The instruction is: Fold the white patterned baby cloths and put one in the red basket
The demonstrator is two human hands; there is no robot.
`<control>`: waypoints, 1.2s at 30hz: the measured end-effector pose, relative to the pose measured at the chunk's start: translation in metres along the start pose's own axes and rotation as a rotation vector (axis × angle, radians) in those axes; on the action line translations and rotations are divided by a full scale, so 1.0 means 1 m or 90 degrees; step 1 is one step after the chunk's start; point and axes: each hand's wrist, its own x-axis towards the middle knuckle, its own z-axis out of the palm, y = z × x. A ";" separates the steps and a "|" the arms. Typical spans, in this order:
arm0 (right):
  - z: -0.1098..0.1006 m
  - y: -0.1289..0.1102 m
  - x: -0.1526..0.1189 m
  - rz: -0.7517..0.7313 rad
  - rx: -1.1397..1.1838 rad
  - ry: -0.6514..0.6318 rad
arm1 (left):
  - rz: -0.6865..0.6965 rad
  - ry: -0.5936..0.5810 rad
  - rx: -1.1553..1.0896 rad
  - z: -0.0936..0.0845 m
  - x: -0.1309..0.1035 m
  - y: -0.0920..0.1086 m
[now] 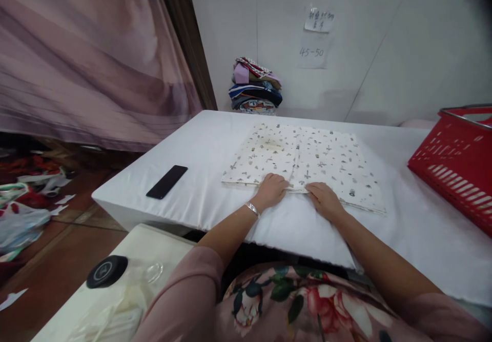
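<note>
A white cloth with small dark prints lies folded in flat layers on the white-covered table. Its near edge faces me, and a crease runs through its middle. My left hand, with a silver bracelet at the wrist, has its fingers closed on the near edge just left of the crease. My right hand holds the same edge a little to the right, fingertips at the layers. A faint brownish patch shows on the cloth's far left part.
A black phone lies at the table's left. A red basket stands at the right. Folded clothes are stacked by the wall. At lower left, a cream surface bears a round black object.
</note>
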 end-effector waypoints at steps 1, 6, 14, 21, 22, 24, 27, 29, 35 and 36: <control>0.000 0.000 0.000 -0.002 -0.001 0.001 | 0.006 0.002 0.001 0.001 0.002 0.002; -0.002 -0.003 0.002 0.003 -0.001 0.008 | 0.015 -0.017 0.016 0.007 0.007 0.009; -0.002 -0.004 0.001 0.012 0.012 0.014 | 0.014 -0.003 -0.016 0.008 0.000 0.009; -0.003 -0.003 0.000 0.017 0.006 0.009 | 0.003 -0.013 0.005 0.006 0.003 0.012; -0.003 -0.003 0.000 0.015 0.004 0.007 | -0.003 -0.019 0.014 0.006 0.003 0.013; -0.004 -0.005 0.000 0.010 -0.002 -0.003 | -0.009 -0.029 0.023 0.005 0.004 0.014; -0.004 -0.011 0.003 0.012 -0.038 -0.028 | -0.010 -0.036 0.020 0.003 0.005 0.014; -0.002 -0.018 0.009 0.016 -0.069 -0.046 | -0.008 -0.039 0.017 0.001 0.005 0.014; 0.010 -0.033 0.033 -0.001 -0.092 -0.077 | -0.034 -0.034 0.023 0.006 0.005 0.013; 0.012 -0.034 0.034 0.001 -0.080 -0.072 | -0.040 -0.027 0.021 0.007 0.005 0.013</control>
